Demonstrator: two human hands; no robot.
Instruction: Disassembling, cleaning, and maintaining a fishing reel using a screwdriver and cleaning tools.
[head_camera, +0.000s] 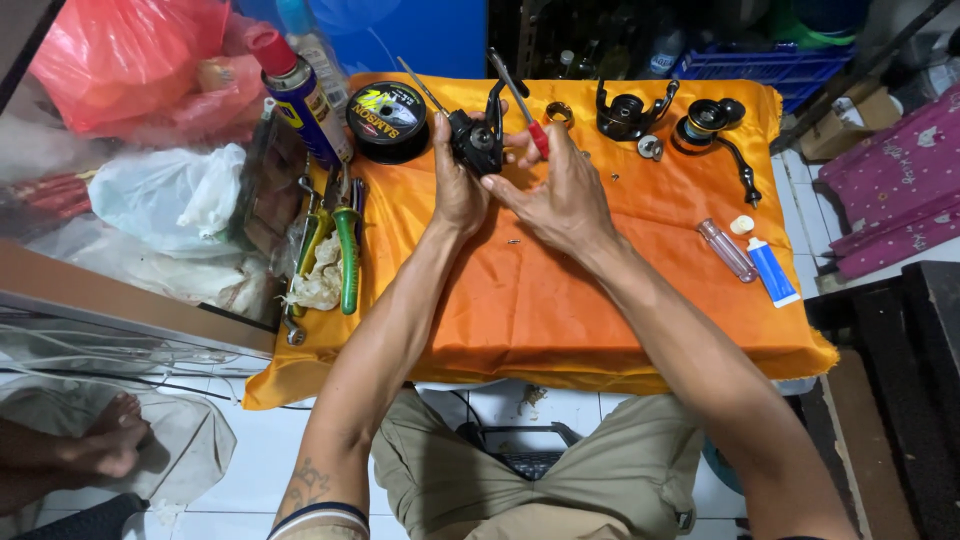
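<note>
My left hand (455, 185) holds a black fishing reel body (478, 140) upright above the orange cloth (520, 300). My right hand (555, 190) grips a screwdriver with a red handle (535, 135); its shaft points up and away past the reel body. Both hands meet at the reel near the cloth's far middle. My forearms stretch back toward my lap.
On the cloth lie a black line spool (388, 122), a rotor part (627, 113), a spool with a handle (710, 125), a gold ring (559, 112), a small vial (727, 250) and a blue tube (772, 270). Green-handled pliers (345, 250) and a spray can (298, 95) sit left.
</note>
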